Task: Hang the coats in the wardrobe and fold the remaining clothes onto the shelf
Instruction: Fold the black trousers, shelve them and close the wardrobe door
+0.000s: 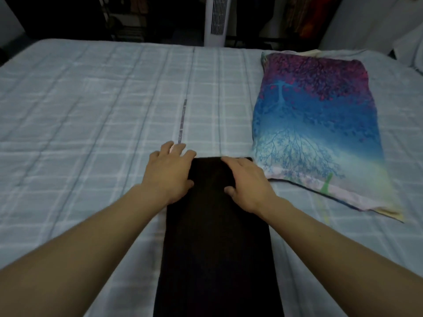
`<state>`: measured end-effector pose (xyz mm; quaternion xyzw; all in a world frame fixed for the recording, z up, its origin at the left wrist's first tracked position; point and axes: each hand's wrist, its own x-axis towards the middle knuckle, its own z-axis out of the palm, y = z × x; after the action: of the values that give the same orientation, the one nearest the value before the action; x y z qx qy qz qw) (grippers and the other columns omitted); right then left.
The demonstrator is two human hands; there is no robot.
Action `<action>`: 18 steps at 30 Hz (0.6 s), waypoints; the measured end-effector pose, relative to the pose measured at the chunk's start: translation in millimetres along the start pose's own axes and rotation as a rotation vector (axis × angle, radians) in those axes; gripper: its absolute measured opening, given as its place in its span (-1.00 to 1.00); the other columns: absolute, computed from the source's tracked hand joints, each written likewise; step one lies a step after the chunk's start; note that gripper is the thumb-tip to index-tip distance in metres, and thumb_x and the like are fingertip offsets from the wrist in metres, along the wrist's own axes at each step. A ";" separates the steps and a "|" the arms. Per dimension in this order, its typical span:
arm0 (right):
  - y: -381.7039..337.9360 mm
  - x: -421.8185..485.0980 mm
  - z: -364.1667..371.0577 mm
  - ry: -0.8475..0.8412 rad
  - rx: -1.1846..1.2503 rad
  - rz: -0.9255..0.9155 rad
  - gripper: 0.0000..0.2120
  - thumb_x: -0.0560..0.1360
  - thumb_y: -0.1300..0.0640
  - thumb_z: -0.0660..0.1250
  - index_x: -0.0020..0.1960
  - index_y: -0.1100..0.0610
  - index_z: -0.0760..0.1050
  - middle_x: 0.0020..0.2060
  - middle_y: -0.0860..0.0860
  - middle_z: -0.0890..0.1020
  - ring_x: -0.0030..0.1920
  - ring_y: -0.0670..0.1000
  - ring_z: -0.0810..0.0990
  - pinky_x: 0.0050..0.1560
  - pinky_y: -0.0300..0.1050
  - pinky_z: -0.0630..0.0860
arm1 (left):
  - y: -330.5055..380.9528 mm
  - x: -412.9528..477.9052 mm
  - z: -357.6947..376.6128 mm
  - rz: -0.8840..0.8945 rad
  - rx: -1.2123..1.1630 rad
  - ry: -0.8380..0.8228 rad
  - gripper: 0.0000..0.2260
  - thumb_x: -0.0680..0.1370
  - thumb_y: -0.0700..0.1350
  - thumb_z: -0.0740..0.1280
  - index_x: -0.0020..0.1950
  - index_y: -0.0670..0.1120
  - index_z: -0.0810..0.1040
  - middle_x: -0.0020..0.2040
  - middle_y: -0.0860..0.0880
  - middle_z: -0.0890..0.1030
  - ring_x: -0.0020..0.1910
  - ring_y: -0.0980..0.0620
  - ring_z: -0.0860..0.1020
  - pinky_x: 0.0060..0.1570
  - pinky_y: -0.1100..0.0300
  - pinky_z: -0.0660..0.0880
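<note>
Checked bedsheet (91, 110) under black garment (217, 248), left hand (169, 175) and right hand (249, 186) flat on it, fingers (170, 148) outspread.

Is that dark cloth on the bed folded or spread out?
Folded: the dark cloth lies as a narrow, straight-edged strip on the bed, left hand and right hand resting at its far end.

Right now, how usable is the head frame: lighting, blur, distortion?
Head view: dim, bluish light; the dark garment reads as a near-featureless black strip; left hand and right hand at its far end look slightly soft; wide-angle bows the bed lines; the background around the tower fan is almost black.
</note>
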<state>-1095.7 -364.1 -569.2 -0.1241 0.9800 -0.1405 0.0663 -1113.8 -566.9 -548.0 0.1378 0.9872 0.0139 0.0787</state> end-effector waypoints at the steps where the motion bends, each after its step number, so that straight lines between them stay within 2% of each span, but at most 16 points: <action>1: 4.2 18.3 -0.5 -0.090 -0.060 -0.004 -0.17 0.42 -0.02 0.49 0.55 0.05 0.14 0.41 0.07 0.40 0.40 0.11 0.34 0.42 0.00 0.23 | -2.4 21.8 -4.3 0.013 0.071 -0.107 -0.27 0.44 0.18 0.46 0.51 0.03 0.24 0.54 -0.05 0.24 0.51 -0.14 0.16 0.40 -0.11 0.24; 4: 12.4 62.9 6.4 -0.358 -0.227 0.016 0.07 0.26 -0.19 0.57 0.57 0.00 0.05 0.46 0.05 0.35 0.44 0.13 0.31 0.46 0.12 0.17 | 1.1 70.7 -2.6 0.003 0.100 -0.371 -0.12 0.25 0.25 0.57 0.45 0.02 0.29 0.39 -0.03 0.42 0.36 -0.13 0.39 0.28 -0.09 0.33; 6: 15.7 79.1 16.0 -0.476 -0.240 0.029 0.08 0.20 -0.22 0.59 0.55 -0.04 0.10 0.39 0.04 0.40 0.39 0.14 0.38 0.43 0.17 0.21 | 2.8 87.9 13.8 -0.003 0.039 -0.512 -0.11 0.19 0.22 0.61 0.42 0.06 0.31 0.32 -0.01 0.48 0.27 -0.11 0.48 0.25 -0.04 0.42; 9: 14.7 87.1 23.0 -0.498 -0.283 0.012 -0.01 0.17 -0.21 0.61 0.46 -0.04 0.21 0.26 0.03 0.43 0.27 0.13 0.46 0.30 0.16 0.34 | 2.2 98.3 29.4 0.004 -0.041 -0.598 -0.15 0.15 0.17 0.64 0.36 0.09 0.36 0.25 0.02 0.50 0.18 -0.08 0.52 0.17 -0.08 0.54; 12: 11.1 79.4 25.0 -0.450 -0.273 0.026 -0.14 0.17 -0.18 0.62 0.33 -0.01 0.29 0.17 0.02 0.53 0.17 0.11 0.53 0.12 0.06 0.41 | 3.3 93.2 31.3 0.010 -0.028 -0.565 -0.23 0.16 0.17 0.63 0.28 0.07 0.40 0.16 0.01 0.52 0.09 -0.08 0.54 0.11 -0.04 0.56; 14: 6.7 65.3 24.3 -0.371 -0.291 0.033 -0.27 0.22 -0.15 0.60 0.24 0.03 0.34 0.11 0.05 0.57 0.10 0.12 0.57 -0.02 -0.04 0.40 | 7.7 76.6 29.1 0.008 0.021 -0.471 -0.38 0.22 0.15 0.59 0.18 0.04 0.44 0.07 -0.02 0.54 -0.02 -0.06 0.54 -0.04 0.06 0.55; 16: -1.0 47.1 16.0 -0.275 -0.333 0.017 -0.45 0.33 -0.10 0.53 0.18 0.07 0.38 0.07 0.07 0.59 0.06 0.12 0.59 -0.06 -0.06 0.34 | 13.1 52.3 21.3 0.028 0.076 -0.340 -0.56 0.34 0.04 0.51 0.12 0.01 0.44 0.01 -0.04 0.54 -0.14 -0.03 0.49 -0.19 0.13 0.43; 18: -12.1 28.7 -5.2 -0.225 -0.356 -0.010 -0.59 0.41 -0.04 0.45 0.14 0.07 0.39 0.05 0.06 0.59 0.04 0.11 0.58 -0.06 -0.05 0.28 | 18.3 26.2 0.6 0.059 0.094 -0.245 -0.66 0.41 -0.02 0.44 0.11 -0.01 0.42 -0.01 -0.03 0.55 -0.16 -0.02 0.50 -0.22 0.14 0.35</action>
<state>-1121.5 -381.6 -563.4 -0.1536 0.9752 0.0490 0.1516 -1133.6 -542.1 -551.7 0.1709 0.9653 -0.0472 0.1916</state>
